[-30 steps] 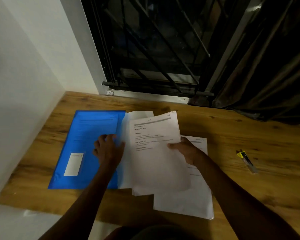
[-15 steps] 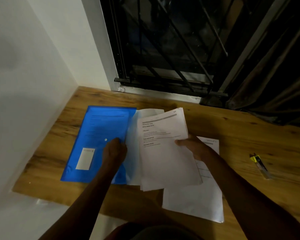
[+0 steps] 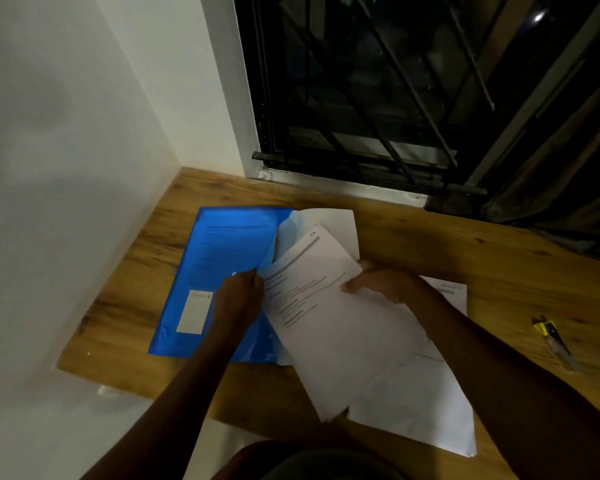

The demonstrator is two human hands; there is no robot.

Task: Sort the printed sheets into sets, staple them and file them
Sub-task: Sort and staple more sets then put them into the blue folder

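Filing looks like the step in hand, judging by how things lie. Toward the left edge of the wooden surface (image 3: 430, 237) rests a blue folder (image 3: 222, 258) with a white label (image 3: 194, 311) on its cover. The left hand (image 3: 238, 299) sits at the folder's right-hand edge, its grip pinching the cover's rim, apparently lifting it to open a mouth; some pale sheets already poke out of that side. Just right of it, the right hand (image 3: 381, 284) holds a printed set (image 3: 329, 327) by its far edge, thumb pressed on top and fingers hidden beneath, the set tilted with its top corner aimed at the opening. Under the right forearm a loose pile of sheets (image 3: 426, 410) lies near the surface's front edge, partly overhanging it. Well apart, near the right edge, lies a small yellow-and-black tool (image 3: 553, 341), perhaps the stapler.

To do this well, the left hand should keep the cover raised, while the right squares the set to the opening and slides it in flat, so no corner catches or folds.
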